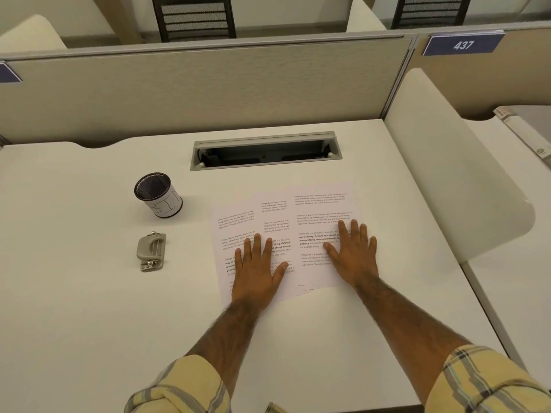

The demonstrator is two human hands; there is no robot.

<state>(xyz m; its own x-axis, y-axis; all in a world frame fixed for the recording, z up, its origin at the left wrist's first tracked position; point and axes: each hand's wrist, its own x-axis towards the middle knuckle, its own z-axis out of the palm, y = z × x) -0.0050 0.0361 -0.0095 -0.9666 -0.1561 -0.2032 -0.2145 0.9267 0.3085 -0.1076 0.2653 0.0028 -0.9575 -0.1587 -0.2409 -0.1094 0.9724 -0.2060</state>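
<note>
- Shows printed sheets (322,204) fanned out and overlapping on the white tabletop (89,308), right of centre, just in front of the open cable tray (265,152).
- Shows the left grip (256,263) open, palm down, with straight fingers spread and pressing on the leftmost sheets.
- Shows the right grip (351,251) likewise open and flat, pressing on the rightmost sheet and clasping nothing.
- Places both grips side by side, apart from each other.
- Sets a mesh cup (158,195), with a paper label reading "BIN", left of the sheets and well apart from them.
- Sets a grey hole punch (151,251) near the cup, on its near side.
- Closes the far edge with a beige partition (208,84).
- Marks the neighbouring bay with a number plate (463,44) reading 437.
</note>
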